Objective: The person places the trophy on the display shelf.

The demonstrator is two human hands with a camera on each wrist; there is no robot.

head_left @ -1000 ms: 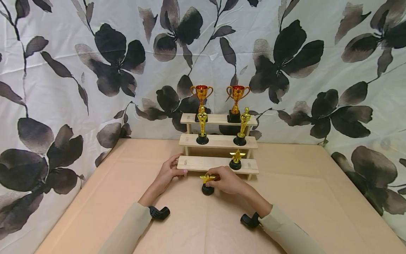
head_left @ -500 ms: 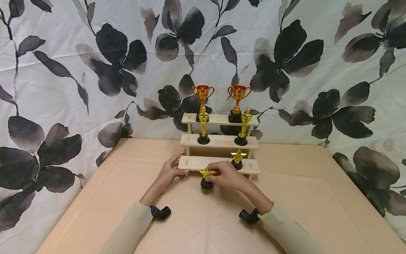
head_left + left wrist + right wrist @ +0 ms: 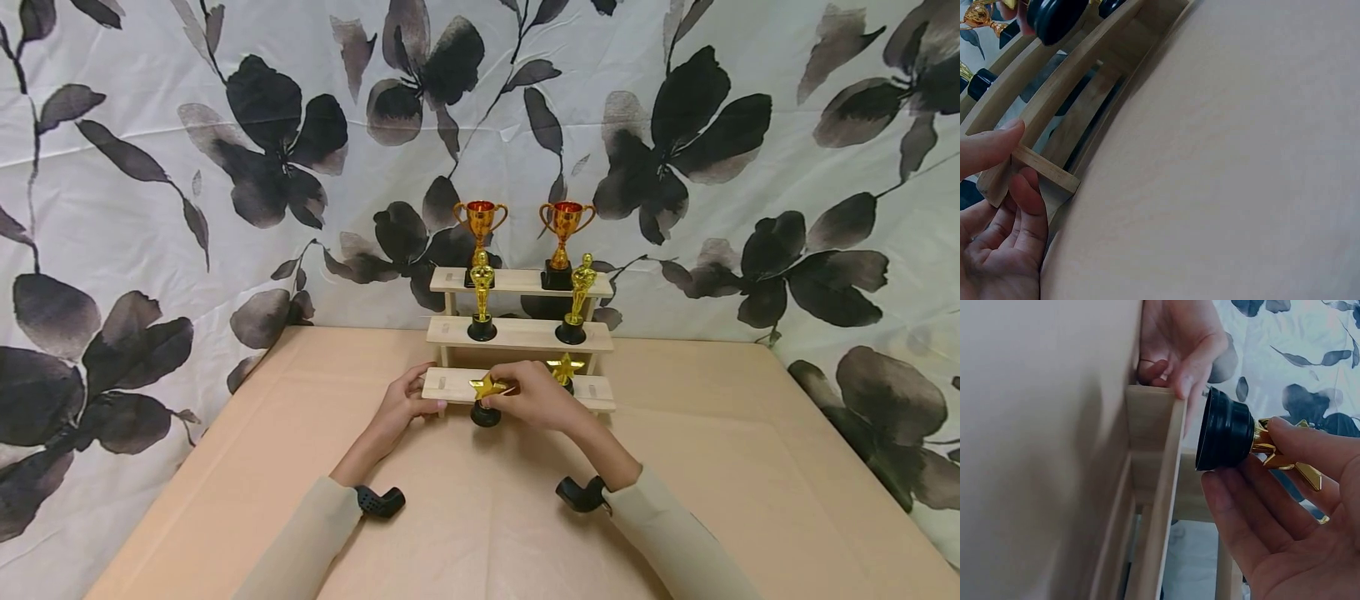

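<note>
My right hand (image 3: 536, 398) pinches a small gold star trophy (image 3: 486, 414) with a black base. In the right wrist view the trophy's base (image 3: 1225, 434) is held off the lowest board, near its front edge. A three-tier wooden display stand (image 3: 450, 383) stands on the table. At the left end of its lowest tier, my left hand (image 3: 397, 412) grips the stand; in the left wrist view the thumb lies on the board and the fingers (image 3: 1027, 194) curl by the leg beneath. Another star trophy (image 3: 564, 368) stands on this tier's right side, partly behind my right hand.
Two gold figure trophies (image 3: 582, 287) stand on the middle tier. Two gold cup trophies (image 3: 561, 225) are on the top tier. A floral cloth (image 3: 480, 92) hangs behind the table (image 3: 697, 433), which has a pale tan covering.
My right hand has lifted the star trophy from in front of the stand up toward the lowest tier's front edge. The left hand keeps its grip on the stand.
</note>
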